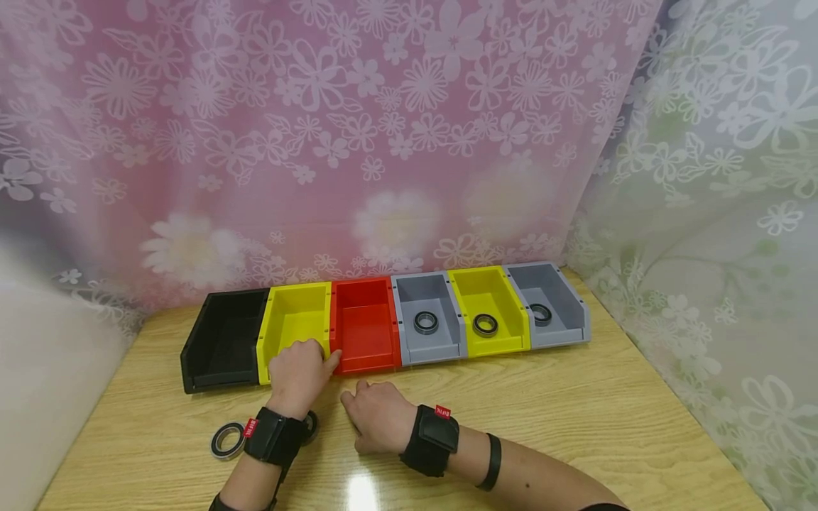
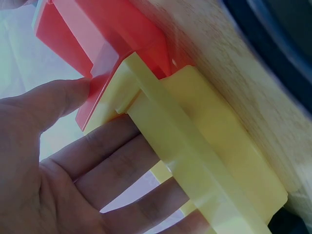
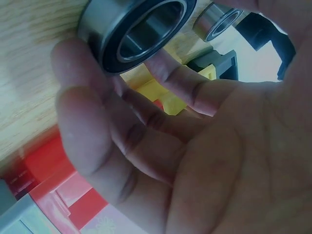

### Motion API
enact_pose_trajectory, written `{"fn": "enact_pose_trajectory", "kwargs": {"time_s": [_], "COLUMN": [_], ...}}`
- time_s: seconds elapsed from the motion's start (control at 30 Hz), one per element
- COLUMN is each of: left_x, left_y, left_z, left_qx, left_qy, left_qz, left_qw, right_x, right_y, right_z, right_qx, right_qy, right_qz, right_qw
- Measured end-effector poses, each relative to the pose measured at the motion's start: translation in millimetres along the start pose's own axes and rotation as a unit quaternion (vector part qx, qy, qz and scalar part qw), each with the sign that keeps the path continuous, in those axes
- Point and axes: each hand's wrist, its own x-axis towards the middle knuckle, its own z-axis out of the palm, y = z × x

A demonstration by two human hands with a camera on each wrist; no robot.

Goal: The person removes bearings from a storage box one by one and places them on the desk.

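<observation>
My left hand [image 1: 299,372] reaches over the front lip of the left yellow bin [image 1: 297,297]. In the left wrist view its fingers [image 2: 114,165] run extended behind that lip, fingertips hidden, while the thumb [image 2: 68,97] rests at the red bin's [image 2: 109,29] edge. Low over the table, in front of the red bin, my right hand [image 1: 380,419] holds a ball bearing [image 3: 100,24] with curled fingers; the head view hides this bearing behind the hand. Two more bearings lie by the left wrist, one in plain sight [image 1: 217,448] and one partly covered [image 1: 314,424].
Six bins stand in a row along the back of the wooden table [image 1: 562,426]. A black bin [image 1: 224,341] is at the left end. The left grey bin [image 1: 434,351], right yellow bin [image 1: 505,345] and right grey bin [image 1: 562,333] hold one bearing each. Flowered curtains [image 1: 383,142] hang close behind.
</observation>
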Motion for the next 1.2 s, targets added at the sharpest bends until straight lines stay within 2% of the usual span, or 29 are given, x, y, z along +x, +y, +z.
{"fn": "enact_pose_trajectory", "kwargs": {"time_s": [0.27,0.37,0.43,0.6,0.73,1.0,1.1,1.2], "left_x": [0.1,0.0,0.1,-0.2,-1.1,0.0,-1.3,-3.2], "left_y": [0.0,-0.1,0.1,0.3,-0.2,1.5,2.8,4.7], "left_z": [-0.4,0.2,1.0,1.5,-0.8,-3.3,-6.6,-14.2], "left_qx": [0.001,0.004,0.003,0.004,0.008,0.008,-0.008,-0.026], "left_qy": [0.003,0.006,0.006,0.001,0.006,0.002,-0.009,-0.001], "left_qz": [0.001,0.004,0.005,0.006,0.007,0.006,0.006,0.007], "left_qw": [1.0,1.0,1.0,1.0,0.9999,0.9999,0.9999,0.9996], "right_x": [-2,-2,-2,-6,-14,-26,-31,-35], "right_y": [4,12,21,49,66,91,100,108], "right_z": [-4.0,-10.2,-16.0,-37.0,-52.1,-60.6,-61.6,-63.3], "right_qx": [0.0,0.028,0.068,0.17,0.222,0.247,0.254,0.26], "right_qy": [-0.011,-0.008,0.002,0.057,0.104,0.148,0.159,0.174], "right_qz": [-0.003,-0.004,-0.001,0.018,0.031,0.072,0.083,0.087], "right_qw": [1.0,1.0,0.998,0.984,0.969,0.955,0.95,0.946]}}
